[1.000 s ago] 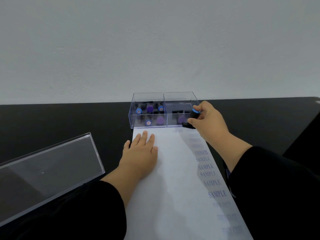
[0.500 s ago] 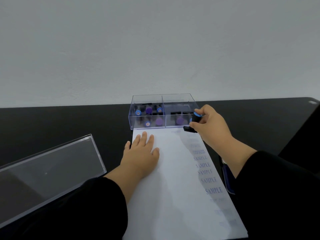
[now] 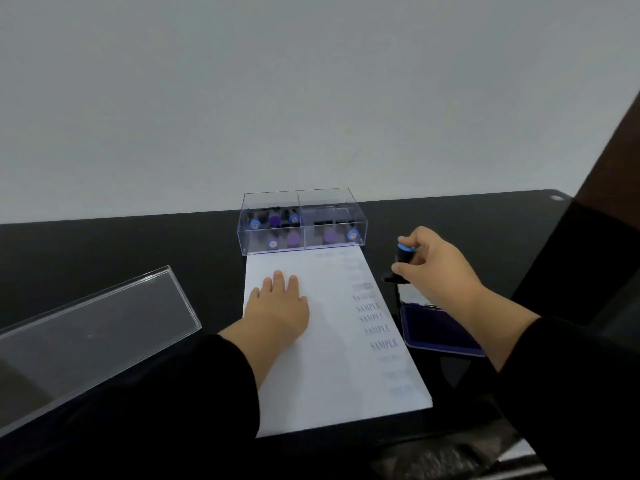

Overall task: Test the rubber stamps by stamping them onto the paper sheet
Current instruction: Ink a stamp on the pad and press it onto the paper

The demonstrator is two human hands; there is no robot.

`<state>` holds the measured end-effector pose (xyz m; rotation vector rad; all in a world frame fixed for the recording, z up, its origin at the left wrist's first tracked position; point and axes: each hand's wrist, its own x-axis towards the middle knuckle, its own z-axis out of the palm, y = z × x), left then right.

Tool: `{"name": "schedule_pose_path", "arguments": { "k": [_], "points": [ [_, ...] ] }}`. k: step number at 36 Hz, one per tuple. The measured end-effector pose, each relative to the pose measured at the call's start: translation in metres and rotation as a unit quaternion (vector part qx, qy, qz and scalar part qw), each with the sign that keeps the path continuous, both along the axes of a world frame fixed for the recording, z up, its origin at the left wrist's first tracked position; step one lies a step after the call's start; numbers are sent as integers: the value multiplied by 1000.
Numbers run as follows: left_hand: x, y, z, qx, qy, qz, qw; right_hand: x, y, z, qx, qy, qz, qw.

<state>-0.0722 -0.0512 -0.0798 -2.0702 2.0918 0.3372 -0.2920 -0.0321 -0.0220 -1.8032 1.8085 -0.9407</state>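
Lying at far left on the glossy black tabletop [image 3: 104, 244]: a clear acrylic rectangular lid [image 3: 86, 337], flat side up, well apart from everything else. Next rightward, left hand [image 3: 277, 306] resting palm-down on the long white paper sheet [image 3: 322, 358], fingers straight and close together, thumb slightly out, holding the sheet flat near its far left part; black sleeve [image 3: 180, 393] covering the forearm. Just beyond the far edge of the paper, touching or nearly so, a clear two-compartment acrylic box [image 3: 301, 221] with small round-topped stamps inside, caps blue and purple, more of them in the left compartment than in the right. Down the right margin of the sheet, a column of blue-violet impressions [image 3: 372, 317]: "SAMPLE" readable several times in the middle; fainter marks above and below too blurred to read. Right of the paper, an open ink pad with a dark blue-violet surface [image 3: 436, 332], lid part behind it partly hidden. Above the pad's far end, right hand [image 3: 433, 265] pinching a black rubber stamp with a blue cap [image 3: 403, 258] between thumb and curled fingers, stamp upright, its flat base just over the pad's far edge, off the paper; contact with the pad not discernible.
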Motion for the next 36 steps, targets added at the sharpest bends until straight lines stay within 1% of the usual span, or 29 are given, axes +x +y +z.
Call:
{"name": "schedule_pose_path", "arguments": {
  "k": [6,12,18,25,30,36],
  "points": [
    [-12,26,-6,-12,38,-13,999,-20,29,0,1,28,-20,999],
    [-11,36,-13,-47,58,-8,997,-30,47,-12,-4,79,-54,995],
    [-11,36,-11,-44,68,-6,997,-25,54,-25,35,145,-59,987],
    [-5,27,-7,-31,69,-17,997,-22,43,-30,28,142,-76,987],
    [-1,12,-6,-30,71,-1,997,-19,25,-32,13,121,-78,989],
    [6,-5,-6,-32,64,6,997,-16,-4,-32,9,122,-72,990]
  ]
}}
